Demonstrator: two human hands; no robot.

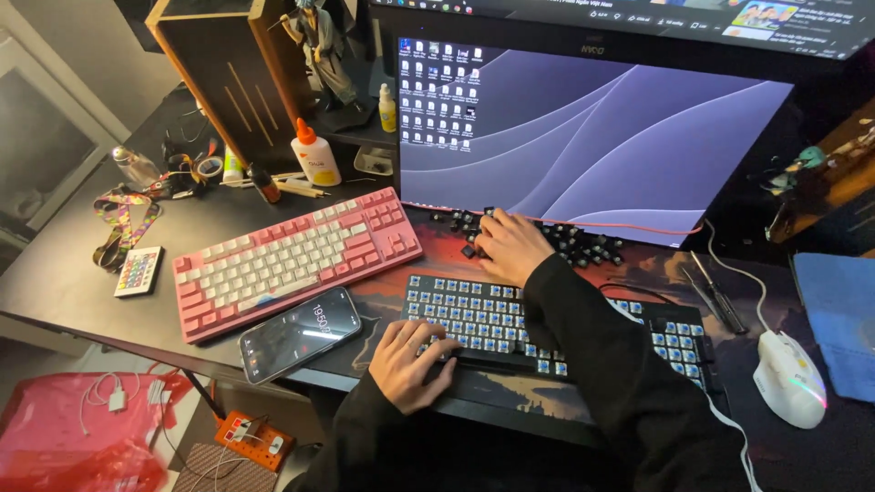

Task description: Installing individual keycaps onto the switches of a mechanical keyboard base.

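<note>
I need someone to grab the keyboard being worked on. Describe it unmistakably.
Start at the big monitor; on the desk mat just below lies the black keyboard. Unlike the pink keyboard to its left, its keycaps are off, baring blue switches.

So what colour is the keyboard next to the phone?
Pink with white keys in the middle, seen from the head camera: the keyboard.

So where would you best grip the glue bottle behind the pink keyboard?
Probably the white body of the glue bottle, below its orange cap, coming from the front-right. It stands upright, the body is its widest part, and the wooden box crowds its left and back.
</note>
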